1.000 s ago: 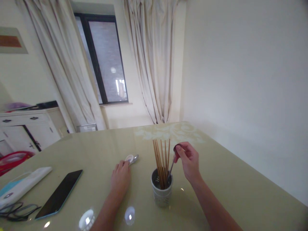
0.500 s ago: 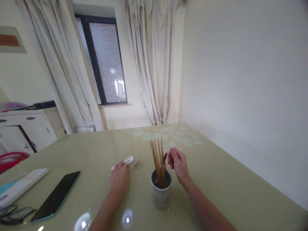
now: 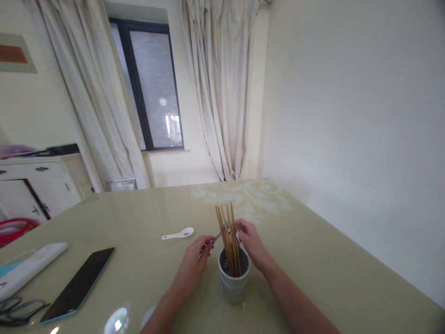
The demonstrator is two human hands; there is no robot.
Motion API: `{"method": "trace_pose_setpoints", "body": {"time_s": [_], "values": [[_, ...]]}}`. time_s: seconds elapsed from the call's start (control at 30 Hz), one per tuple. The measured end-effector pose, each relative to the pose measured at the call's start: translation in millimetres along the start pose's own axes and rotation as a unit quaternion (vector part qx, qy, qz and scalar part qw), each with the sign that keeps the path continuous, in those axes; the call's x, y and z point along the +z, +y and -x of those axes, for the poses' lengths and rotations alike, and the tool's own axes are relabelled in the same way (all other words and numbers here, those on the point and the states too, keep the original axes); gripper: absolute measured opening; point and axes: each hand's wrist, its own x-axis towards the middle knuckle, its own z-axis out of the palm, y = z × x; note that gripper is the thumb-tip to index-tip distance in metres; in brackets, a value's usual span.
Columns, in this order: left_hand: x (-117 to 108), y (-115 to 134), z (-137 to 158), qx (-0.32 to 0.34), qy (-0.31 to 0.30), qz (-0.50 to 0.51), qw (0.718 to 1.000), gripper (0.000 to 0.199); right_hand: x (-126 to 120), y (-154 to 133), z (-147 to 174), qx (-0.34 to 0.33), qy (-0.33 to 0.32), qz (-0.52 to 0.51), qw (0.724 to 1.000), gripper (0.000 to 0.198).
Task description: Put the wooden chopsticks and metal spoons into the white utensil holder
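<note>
My left hand [image 3: 196, 255] is closed round the handle of a metal fork [image 3: 217, 238], just left of the cup. The fork's head points right and is partly hidden behind the chopsticks. My right hand [image 3: 249, 236] is at the cup's right side, its fingers pinched at a metal spoon [image 3: 238, 230] that stands among the chopsticks. Several wooden chopsticks [image 3: 227, 239] lean upright in the grey patterned cup [image 3: 233, 290]. A white soup spoon [image 3: 178, 233] with a blue mark lies on the table beyond my left hand.
On the glossy green table [image 3: 306, 260], a dark tablet or phone [image 3: 79, 283] lies at the left. Beside it are a white power strip [image 3: 34, 266] and dark-framed glasses [image 3: 21, 310]. A wall rises along the table's right side; curtains and a window stand behind.
My left hand has left the white spoon and moved right to the cup, now with the fork in it. My right hand has moved slightly left, onto the metal spoon.
</note>
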Motion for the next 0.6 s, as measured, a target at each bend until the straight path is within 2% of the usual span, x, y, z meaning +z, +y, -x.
{"method": "trace_pose_setpoints", "body": {"time_s": [0.1, 0.17, 0.27, 0.33, 0.4, 0.47, 0.53, 0.6], "values": [[-7, -4, -3, 0.028, -0.006, -0.053, 0.998, 0.033, -6, 1, -6, 0.012, 0.053, -0.064, 0.996, 0.034], [-16, -10, -5, 0.036, 0.017, -0.14, 0.989, 0.03, -17, -6, -11, -0.005, 0.125, -0.117, 0.985, 0.039], [-35, -22, -6, -0.009, 0.077, -0.324, 0.943, 0.034, -44, -25, -18, -0.07, 0.249, -0.188, 0.948, 0.041], [-46, -29, -5, -0.05, 0.098, -0.425, 0.899, 0.04, -65, -40, -19, -0.128, 0.283, -0.219, 0.925, 0.039], [-52, -33, -2, -0.077, 0.101, -0.479, 0.869, 0.042, -80, -53, -18, -0.166, 0.289, -0.249, 0.909, 0.036], [-55, -35, 0, -0.091, 0.094, -0.496, 0.858, 0.041, -84, -60, -15, -0.173, 0.27, -0.267, 0.909, 0.035], [-55, -35, 0, -0.1, 0.083, -0.501, 0.856, 0.04, -75, -62, -9, -0.154, 0.225, -0.26, 0.926, 0.034], [-55, -36, -1, -0.109, 0.073, -0.505, 0.853, 0.039, -59, -60, -2, -0.117, 0.153, -0.227, 0.955, 0.033]]}}
